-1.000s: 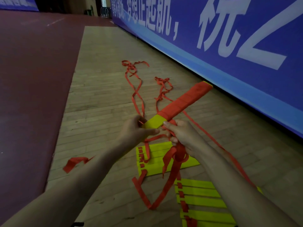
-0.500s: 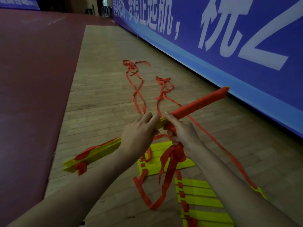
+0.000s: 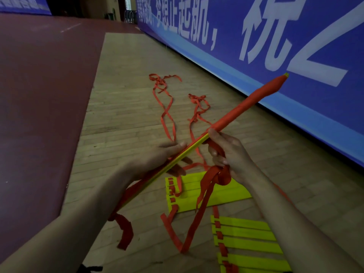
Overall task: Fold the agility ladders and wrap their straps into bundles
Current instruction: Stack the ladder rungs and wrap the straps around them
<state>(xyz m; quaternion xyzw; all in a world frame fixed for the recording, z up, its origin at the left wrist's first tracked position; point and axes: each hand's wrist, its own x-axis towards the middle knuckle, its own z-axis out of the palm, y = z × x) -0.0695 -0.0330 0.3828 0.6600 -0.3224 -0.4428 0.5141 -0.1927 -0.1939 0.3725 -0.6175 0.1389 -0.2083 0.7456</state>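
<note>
The right hand (image 3: 232,156) pinches the stacked rung bundle (image 3: 246,104) and its red strap (image 3: 208,186). The left hand (image 3: 157,158), fingers seemingly flat, props it above the folded ladder (image 3: 226,194). Rungs look stiff and light, the strap limp: hold mid-bundle.

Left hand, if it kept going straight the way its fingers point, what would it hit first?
Probably the right hand, which grips the folded ladder and a red strap. The left hand points that way, though depth is unclear.

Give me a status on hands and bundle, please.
Left hand flat against stacked yellow plastic rungs. Right hand grips red fabric strap. Far half wrapped. Loose straps trail ahead.
</note>
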